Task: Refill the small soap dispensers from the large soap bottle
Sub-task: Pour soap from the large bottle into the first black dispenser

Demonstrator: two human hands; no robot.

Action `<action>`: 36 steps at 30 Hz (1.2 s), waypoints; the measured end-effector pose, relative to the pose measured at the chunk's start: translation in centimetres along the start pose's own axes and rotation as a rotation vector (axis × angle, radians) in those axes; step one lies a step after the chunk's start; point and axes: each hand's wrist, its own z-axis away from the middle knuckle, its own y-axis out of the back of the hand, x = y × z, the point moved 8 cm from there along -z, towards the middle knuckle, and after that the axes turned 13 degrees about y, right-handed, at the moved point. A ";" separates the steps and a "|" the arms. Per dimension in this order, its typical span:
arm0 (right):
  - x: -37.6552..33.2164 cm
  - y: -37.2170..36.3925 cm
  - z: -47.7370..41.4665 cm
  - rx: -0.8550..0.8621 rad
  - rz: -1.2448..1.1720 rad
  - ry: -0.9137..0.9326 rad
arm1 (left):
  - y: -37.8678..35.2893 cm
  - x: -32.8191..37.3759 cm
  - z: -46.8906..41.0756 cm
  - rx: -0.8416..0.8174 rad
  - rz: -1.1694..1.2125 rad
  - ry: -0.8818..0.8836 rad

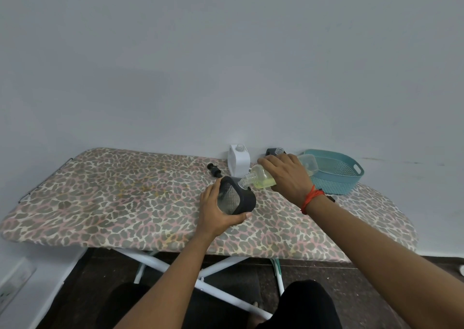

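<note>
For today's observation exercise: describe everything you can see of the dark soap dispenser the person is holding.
The dark soap dispenser is a squarish black frame around a clear, textured panel, plastic by its look. Its pump is off, leaving a clear threaded neck open. It stands tilted on the leopard-print board, gripped by the left hand. The large soap bottle, tipped by the right hand, meets its neck.
</note>
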 end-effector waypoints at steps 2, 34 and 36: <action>0.0 0.0 0.0 0.004 0.000 -0.001 | 0.1 0.1 0.1 0.002 0.003 -0.002; 0.0 0.0 0.0 0.055 0.042 -0.003 | -0.1 0.0 -0.3 0.014 -0.015 -0.011; 0.0 0.0 0.0 0.067 0.046 -0.006 | -0.2 -0.2 -0.5 0.013 -0.018 -0.011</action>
